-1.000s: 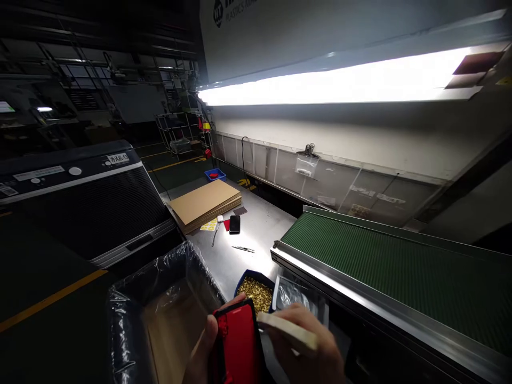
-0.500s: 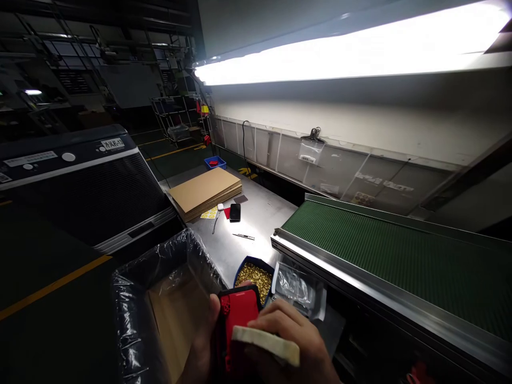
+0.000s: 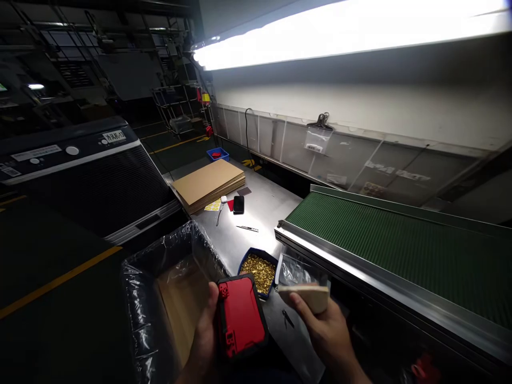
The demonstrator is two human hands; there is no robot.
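Observation:
My left hand (image 3: 206, 336) holds a red and black plastic case (image 3: 241, 316) flat, red face up, low in the middle of the view. To its right my right hand (image 3: 326, 333) grips a pale beige block (image 3: 306, 296), clear of the case. Just beyond both sits a blue tray of small brass parts (image 3: 258, 268) on the steel table (image 3: 256, 213). A clear plastic bag (image 3: 298, 272) lies beside the tray, against the conveyor's end.
A carton lined with clear plastic (image 3: 168, 288) stands at my left. A green belt conveyor (image 3: 396, 250) runs along the right. Farther off lie stacked cardboard sheets (image 3: 208, 184), a black phone (image 3: 239, 204) and a pen (image 3: 248, 228). A dark machine (image 3: 80, 181) fills the left.
My right hand has lifted the beige block off the red case and moved it to the right. The case now shows its whole red face. The view has tilted down slightly.

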